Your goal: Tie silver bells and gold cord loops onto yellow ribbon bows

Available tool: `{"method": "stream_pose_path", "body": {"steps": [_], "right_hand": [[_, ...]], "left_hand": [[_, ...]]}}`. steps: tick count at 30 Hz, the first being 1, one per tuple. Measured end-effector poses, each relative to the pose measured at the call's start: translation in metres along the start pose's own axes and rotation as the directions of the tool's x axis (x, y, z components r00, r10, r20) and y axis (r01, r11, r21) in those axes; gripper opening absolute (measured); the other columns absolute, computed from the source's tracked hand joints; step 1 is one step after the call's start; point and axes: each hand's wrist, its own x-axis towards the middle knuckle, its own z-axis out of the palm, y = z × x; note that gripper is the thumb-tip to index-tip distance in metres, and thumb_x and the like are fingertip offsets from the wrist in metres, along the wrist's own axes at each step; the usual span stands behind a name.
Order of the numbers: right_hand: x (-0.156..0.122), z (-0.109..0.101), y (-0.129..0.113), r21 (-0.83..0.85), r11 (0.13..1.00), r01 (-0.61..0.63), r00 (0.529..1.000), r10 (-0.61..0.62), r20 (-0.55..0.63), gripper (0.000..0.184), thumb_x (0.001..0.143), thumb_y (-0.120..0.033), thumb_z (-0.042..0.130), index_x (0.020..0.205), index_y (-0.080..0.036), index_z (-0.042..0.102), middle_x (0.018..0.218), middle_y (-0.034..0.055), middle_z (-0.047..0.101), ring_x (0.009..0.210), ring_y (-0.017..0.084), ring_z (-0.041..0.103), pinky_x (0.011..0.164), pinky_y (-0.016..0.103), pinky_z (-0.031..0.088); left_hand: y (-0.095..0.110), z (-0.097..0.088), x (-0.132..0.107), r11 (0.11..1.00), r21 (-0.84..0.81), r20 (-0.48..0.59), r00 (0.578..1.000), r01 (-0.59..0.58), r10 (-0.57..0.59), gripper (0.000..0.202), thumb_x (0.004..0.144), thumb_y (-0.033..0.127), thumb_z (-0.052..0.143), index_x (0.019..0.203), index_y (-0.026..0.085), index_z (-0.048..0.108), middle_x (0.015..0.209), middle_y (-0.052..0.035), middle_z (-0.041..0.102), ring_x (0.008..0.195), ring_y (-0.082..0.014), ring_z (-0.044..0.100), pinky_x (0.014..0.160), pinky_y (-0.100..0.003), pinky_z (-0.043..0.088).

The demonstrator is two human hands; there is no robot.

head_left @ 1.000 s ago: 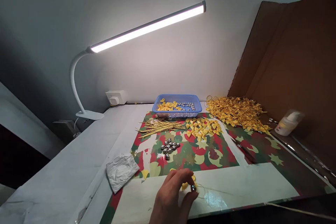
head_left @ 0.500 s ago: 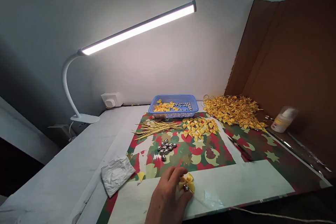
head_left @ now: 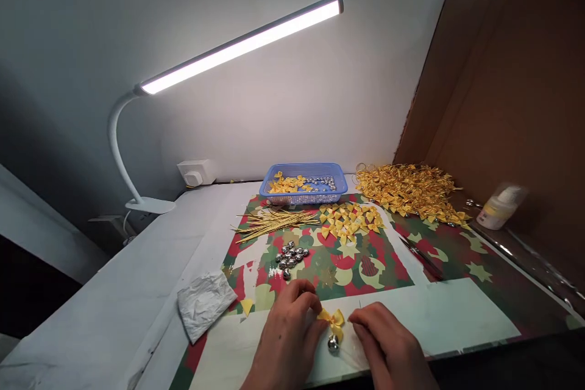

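Note:
My left hand [head_left: 289, 335] is closed, thumb and finger pinching the left side of a yellow ribbon bow [head_left: 336, 320] above the pale sheet. A round silver jingle bell [head_left: 333, 343] hangs just below the bow's lower loop. To the right, my right hand [head_left: 389, 341] has its thumb and forefinger pressed together. A thin dark line rises above those fingertips; what they pinch is too small to make out. Beyond my hands lie a cluster of loose silver bells [head_left: 290, 256], some thin gold cords [head_left: 274, 224] and a spread of yellow bows [head_left: 351, 220].
At the back stands a blue basket [head_left: 303, 197] of bows and bells, beside a heap of gold bow pieces [head_left: 406, 192]. Scissors [head_left: 423, 258] and a white bottle [head_left: 496, 210] are on the right. A crumpled white tissue [head_left: 205, 304] lies left. A lit lamp [head_left: 247, 46] hangs above.
My right hand has come into view beside the bow. The bow has shifted slightly right, and the bell now sits lower beneath it. A pale cord at the lower right is gone from view.

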Motion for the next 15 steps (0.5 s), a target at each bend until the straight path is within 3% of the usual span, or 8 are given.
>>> {"method": "stream_pose_path", "body": {"steps": [5,8,11,13,15], "right_hand": [[-0.001,0.007,0.003,-0.105,0.994,0.022,0.999,-0.019,0.026,0.033,0.103,-0.029,0.032,0.088,-0.022,0.060,0.080,0.0022,0.059,0.065,0.014,0.061,0.061,0.023,0.048],[0.004,0.004,0.001,-0.060,0.998,0.034,0.999,-0.032,0.033,0.034,0.103,-0.023,0.030,0.087,-0.022,0.060,0.078,0.0021,0.059,0.066,0.014,0.061,0.061,0.022,0.048],[0.006,0.002,-0.001,0.045,0.999,0.019,0.999,-0.018,-0.030,0.029,0.103,-0.024,0.034,0.102,-0.024,0.062,0.084,0.0018,0.065,0.074,0.014,0.065,0.066,0.020,0.050],[0.005,0.001,-0.004,0.100,0.995,-0.021,0.995,0.031,-0.092,0.027,0.103,-0.028,0.038,0.116,-0.027,0.061,0.084,-0.0002,0.067,0.065,0.012,0.064,0.063,0.018,0.051],[0.003,-0.001,-0.008,0.136,0.987,-0.083,0.985,0.102,-0.136,0.025,0.101,-0.032,0.044,0.120,-0.029,0.060,0.075,-0.0037,0.066,0.050,0.009,0.057,0.055,0.016,0.049]], "left_hand": [[0.001,0.003,-0.001,0.999,-0.045,-0.036,0.999,0.000,-0.001,0.012,0.077,0.012,0.057,0.074,0.023,0.056,0.086,-0.0045,0.067,0.081,-0.0251,0.064,0.072,-0.035,0.049],[0.004,0.005,-0.002,0.992,-0.113,-0.029,0.998,0.048,-0.051,0.010,0.079,0.015,0.058,0.073,0.023,0.056,0.070,-0.0003,0.063,0.067,-0.0218,0.059,0.063,-0.031,0.044],[0.006,0.005,-0.003,0.955,-0.286,-0.021,0.996,0.078,-0.088,0.004,0.082,0.021,0.059,0.086,0.023,0.060,0.070,0.0012,0.065,0.065,-0.0196,0.060,0.063,-0.028,0.044],[0.005,0.003,-0.003,0.903,-0.411,0.016,0.991,0.129,-0.135,0.018,0.083,0.026,0.062,0.101,0.022,0.065,0.074,0.0005,0.068,0.068,-0.0192,0.062,0.065,-0.027,0.046],[0.004,-0.001,-0.004,0.843,-0.502,0.093,0.982,0.190,-0.166,0.021,0.083,0.030,0.066,0.101,0.020,0.069,0.076,-0.0014,0.069,0.070,-0.0189,0.062,0.066,-0.026,0.047]]}}
